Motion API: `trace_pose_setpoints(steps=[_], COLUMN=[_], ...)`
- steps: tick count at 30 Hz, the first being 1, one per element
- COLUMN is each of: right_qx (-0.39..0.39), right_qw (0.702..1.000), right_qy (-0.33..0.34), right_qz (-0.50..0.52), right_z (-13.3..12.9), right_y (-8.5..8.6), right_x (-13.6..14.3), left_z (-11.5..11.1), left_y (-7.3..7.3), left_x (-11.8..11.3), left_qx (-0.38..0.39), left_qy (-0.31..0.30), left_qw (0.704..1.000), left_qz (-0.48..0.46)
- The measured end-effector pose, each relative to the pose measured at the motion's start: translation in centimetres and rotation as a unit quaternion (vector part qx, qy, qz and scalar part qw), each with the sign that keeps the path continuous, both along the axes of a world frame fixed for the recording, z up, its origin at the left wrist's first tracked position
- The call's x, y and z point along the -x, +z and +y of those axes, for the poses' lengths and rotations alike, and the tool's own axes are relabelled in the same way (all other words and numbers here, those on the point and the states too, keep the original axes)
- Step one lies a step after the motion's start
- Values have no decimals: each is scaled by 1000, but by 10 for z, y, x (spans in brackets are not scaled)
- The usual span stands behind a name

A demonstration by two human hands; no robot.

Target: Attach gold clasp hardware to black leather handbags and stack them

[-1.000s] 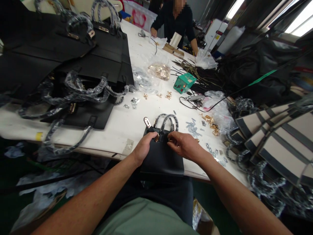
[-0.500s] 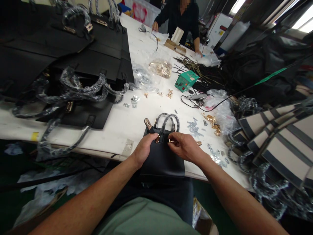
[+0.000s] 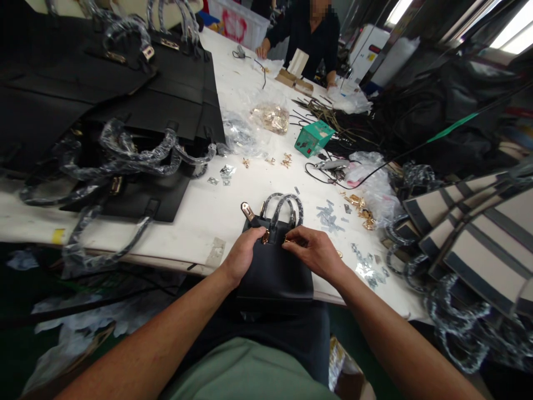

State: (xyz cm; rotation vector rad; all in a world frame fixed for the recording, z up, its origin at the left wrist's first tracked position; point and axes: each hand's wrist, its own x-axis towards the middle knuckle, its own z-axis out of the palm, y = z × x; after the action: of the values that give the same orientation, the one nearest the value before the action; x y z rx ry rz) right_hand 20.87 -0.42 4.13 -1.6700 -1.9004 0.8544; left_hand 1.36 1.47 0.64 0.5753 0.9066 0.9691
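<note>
Right plate (image 3: 340,254) lower | smooth black bag (image 3: 277,273) | left fingers (image 3: 257,234) grip bag, right (image 3: 296,248) gold fitting (image 3: 287,240)

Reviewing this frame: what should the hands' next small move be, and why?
Probably the right hand should ease the small gold piece squarely against the upper front of the black bag. Its fingertips pinch the piece right by that surface, and the left hand grips the bag's other side, thumb at the gold fitting, so the bag seems steadied.
</note>
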Motion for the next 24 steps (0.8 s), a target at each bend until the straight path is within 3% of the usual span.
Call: trace_pose_setpoints(steps=[9,15,18,24], right_qx=[-73,-107,-130,-114], right_qw=[989,991,988,950], right_qy=[81,9,24,84], right_qz=[-102,-79,-77,-279], right_z=[5,-5,-10,-8], right_y=[-6,-9,-8,2], right_x=[3,5,6,22], left_z=[0,1,1,3], left_y=[-6,-2,-2,1], left_x=[0,0,0,-1], left_qx=[-6,1,14,59], left_qy=[-27,-15,2,-4], left_qw=[999,1000,1000,998], left_qz=[18,7,-2,-33])
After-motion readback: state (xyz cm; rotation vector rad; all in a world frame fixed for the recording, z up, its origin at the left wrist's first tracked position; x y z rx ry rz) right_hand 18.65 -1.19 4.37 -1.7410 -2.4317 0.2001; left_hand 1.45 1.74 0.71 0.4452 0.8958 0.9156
